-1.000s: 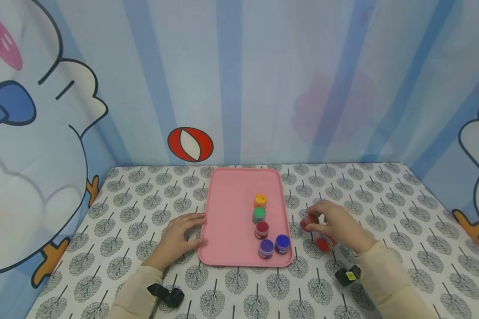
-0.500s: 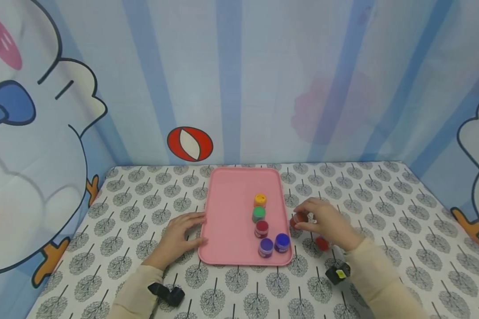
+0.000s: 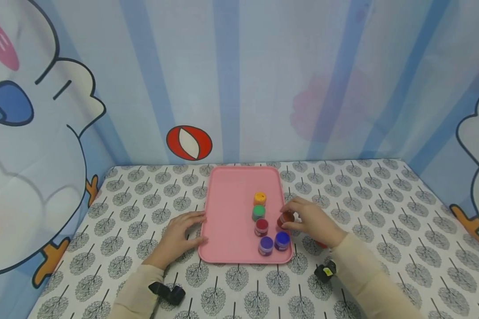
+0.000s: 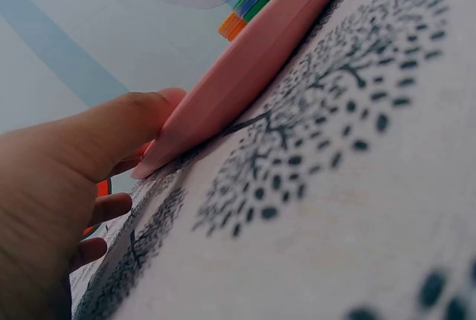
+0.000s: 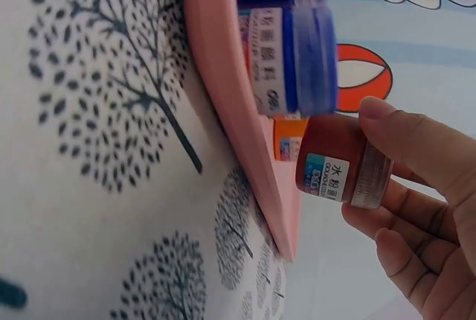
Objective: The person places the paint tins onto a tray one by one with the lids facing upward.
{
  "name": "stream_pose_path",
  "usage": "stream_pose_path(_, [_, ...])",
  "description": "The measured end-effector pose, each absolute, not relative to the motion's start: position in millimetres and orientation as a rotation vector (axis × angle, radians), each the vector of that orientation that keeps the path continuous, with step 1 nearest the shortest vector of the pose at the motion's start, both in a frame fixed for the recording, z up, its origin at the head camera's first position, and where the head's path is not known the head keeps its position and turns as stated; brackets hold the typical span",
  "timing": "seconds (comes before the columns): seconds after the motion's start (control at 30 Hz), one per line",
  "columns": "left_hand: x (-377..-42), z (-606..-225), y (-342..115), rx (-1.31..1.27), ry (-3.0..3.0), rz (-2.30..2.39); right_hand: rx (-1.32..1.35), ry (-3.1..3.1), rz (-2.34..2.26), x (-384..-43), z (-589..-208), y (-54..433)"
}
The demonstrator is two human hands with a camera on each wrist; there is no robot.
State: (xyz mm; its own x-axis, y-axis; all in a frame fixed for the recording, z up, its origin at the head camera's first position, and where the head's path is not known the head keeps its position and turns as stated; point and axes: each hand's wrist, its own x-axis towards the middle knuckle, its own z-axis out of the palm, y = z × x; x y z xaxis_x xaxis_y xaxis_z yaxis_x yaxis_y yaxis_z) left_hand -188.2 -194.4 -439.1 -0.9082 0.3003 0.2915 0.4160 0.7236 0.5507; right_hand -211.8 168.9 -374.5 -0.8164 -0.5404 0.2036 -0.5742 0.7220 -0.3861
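My right hand (image 3: 314, 223) pinches a brownish-red gouache paint jar (image 3: 285, 219) between thumb and fingers, over the right rim of the pink tray (image 3: 225, 212). In the right wrist view the held jar (image 5: 325, 158) is seen side-on, its label showing, with the thumb on its clear lid. My left hand (image 3: 178, 233) rests at the tray's left edge, fingers spread and relaxed; the left wrist view has the thumb touching the rim. On the tray's right half stand a yellow-orange jar (image 3: 260, 199), a green jar (image 3: 258, 212), a dark red jar (image 3: 261, 227), a purple jar (image 3: 265, 246) and a blue jar (image 3: 281, 241).
Another red jar (image 3: 321, 244) lies on the tree-patterned cloth (image 3: 239, 288) right of the tray, mostly hidden behind my right wrist. A blue-striped cartoon curtain (image 3: 255, 88) hangs behind the table.
My right hand has carried the brownish-red jar leftward from the cloth to above the tray's right rim. The other red jar is now more covered by the wrist. My left hand stays put.
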Motion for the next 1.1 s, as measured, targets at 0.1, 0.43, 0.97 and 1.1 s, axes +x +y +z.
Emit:
stream_pose_path(0.1, [-189,-440,-195,-0.581,-2.740,-0.945,0.921,-2.864,0.689,-213,-377,164])
stream_pose_path(0.43, [-189,-440,-194,-0.579,-2.736,-0.939,0.905,-2.942,0.616,-217,-386,155])
stream_pose_path(0.97, [-189,-440,-195,-0.586,-2.733,-0.924,0.896,-3.004,0.567,-218,-383,151])
stream_pose_path(1.1, [-189,-440,-195,-0.587,-2.735,-0.925,0.909,-3.006,0.574,-219,-383,151])
